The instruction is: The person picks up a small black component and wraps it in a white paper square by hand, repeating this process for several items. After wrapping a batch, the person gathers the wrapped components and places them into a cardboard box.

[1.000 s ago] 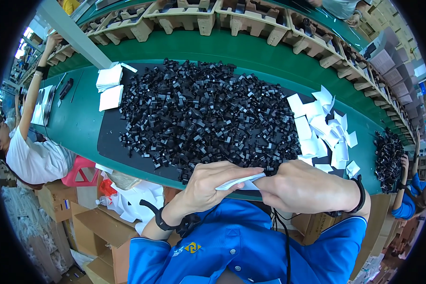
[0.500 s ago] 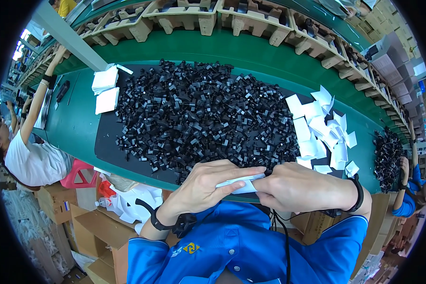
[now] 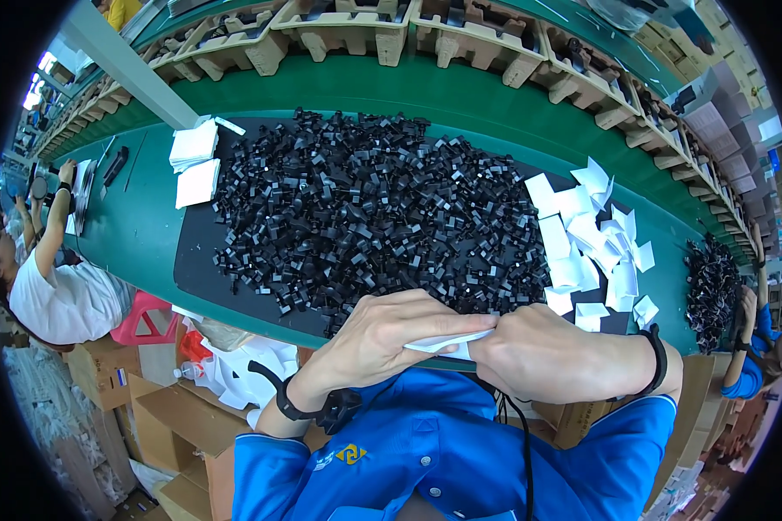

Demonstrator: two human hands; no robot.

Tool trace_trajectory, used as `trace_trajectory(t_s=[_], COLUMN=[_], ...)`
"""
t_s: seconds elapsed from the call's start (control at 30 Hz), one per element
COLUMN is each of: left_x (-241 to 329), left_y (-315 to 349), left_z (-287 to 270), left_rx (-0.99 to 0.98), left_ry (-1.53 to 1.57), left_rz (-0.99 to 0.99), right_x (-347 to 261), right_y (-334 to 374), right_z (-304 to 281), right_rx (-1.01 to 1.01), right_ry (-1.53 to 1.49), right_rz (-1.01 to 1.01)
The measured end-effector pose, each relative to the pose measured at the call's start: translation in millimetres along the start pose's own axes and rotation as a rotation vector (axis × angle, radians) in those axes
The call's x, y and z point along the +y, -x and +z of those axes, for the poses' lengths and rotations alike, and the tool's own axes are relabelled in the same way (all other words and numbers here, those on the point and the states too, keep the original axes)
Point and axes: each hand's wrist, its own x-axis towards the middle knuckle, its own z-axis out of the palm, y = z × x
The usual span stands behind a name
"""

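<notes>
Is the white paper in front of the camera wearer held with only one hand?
No, the left hand and the right hand both hold the white paper, one at each end.

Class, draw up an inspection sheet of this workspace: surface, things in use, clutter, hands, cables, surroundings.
Surface: green table, dark mat on it.
Things in use: white paper; heap of small black parts; loose papers on its right, paper stack on its left.
Clutter: black-handled tool, far left.
Hands: left hand and right hand both grip the white paper.
Cables: black cable against the blue shirt.
Surroundings: moulded trays beyond; cardboard boxes below, left; people either side.
</notes>
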Motion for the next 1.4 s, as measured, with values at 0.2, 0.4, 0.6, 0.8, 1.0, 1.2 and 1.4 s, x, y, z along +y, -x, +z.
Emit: trace_trajectory(t_s=[0.2,0.4,0.6,0.8,1.0,1.2,1.4], left_x=[-1.3,1.3,9.5,29.2,20.1,5.9,9.3], left_y=[4.4,12.4,17.4,18.7,9.2,5.7,7.3], left_z=[3.3,13.3,21.7,28.3,22.9,18.3,12.5], left_rx=[0.215,0.421,0.390,0.457,0.471,0.498,0.430], left_ry=[0.070,0.307,0.308,0.651,0.713,0.809,0.843], left_rz=[0.162,0.272,0.168,-0.356,-0.362,-0.372,-0.388], right_x=[-12.3,-5.3,14.7,3.5,36.7,48.5,43.0], right_y=[9.9,4.5,17.6,19.0,15.5,10.2,15.7], right_z=[-8.6,19.0,32.7,31.8,43.2,32.0,27.5], right_rx=[0.216,0.879,0.845,0.792,0.845,0.879,0.842], right_ry=[-0.013,-0.303,-0.234,-0.696,-0.138,0.438,0.468], right_rz=[0.007,-0.092,-0.148,0.074,-0.194,-0.417,-0.446])
